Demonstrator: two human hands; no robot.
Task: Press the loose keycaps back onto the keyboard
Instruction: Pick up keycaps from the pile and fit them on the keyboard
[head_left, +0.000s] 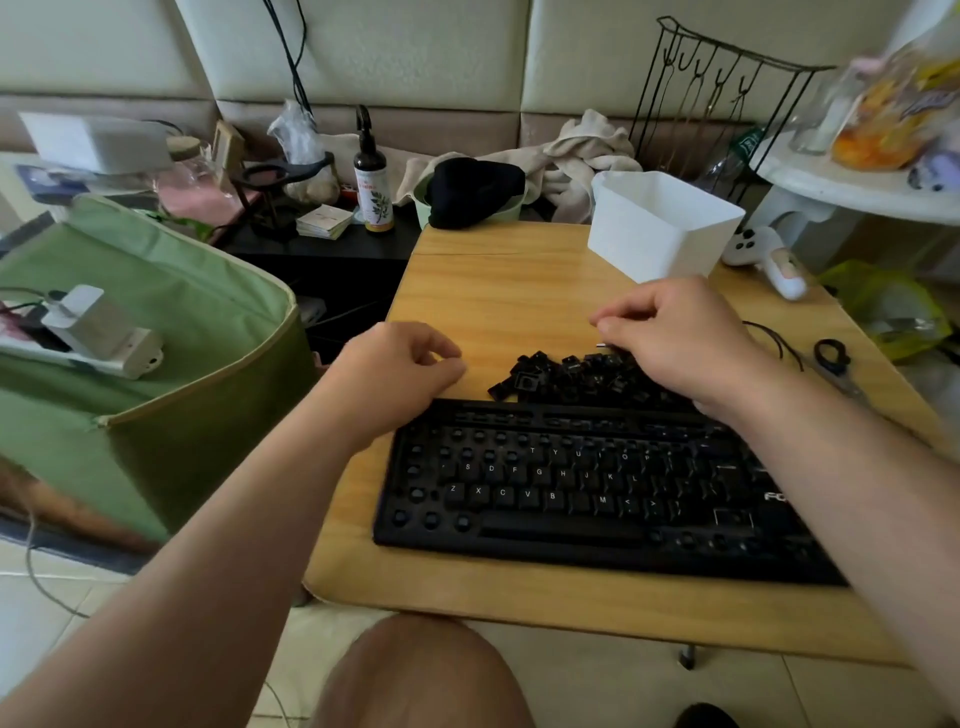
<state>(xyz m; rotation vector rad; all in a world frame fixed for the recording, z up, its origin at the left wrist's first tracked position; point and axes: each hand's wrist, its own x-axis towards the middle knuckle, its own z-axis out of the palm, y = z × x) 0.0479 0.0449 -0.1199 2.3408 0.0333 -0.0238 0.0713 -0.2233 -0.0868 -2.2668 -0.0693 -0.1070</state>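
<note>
- My right hand (675, 338) hung over the pile of loose keycaps (566, 376), fingers curled; I could not tell whether they pinched anything.
- My left hand (400, 371) rested loosely curled and held nothing, left of the pile.
- The keyboard (571, 493) lay just below both hands on the table (493, 291).
</note>
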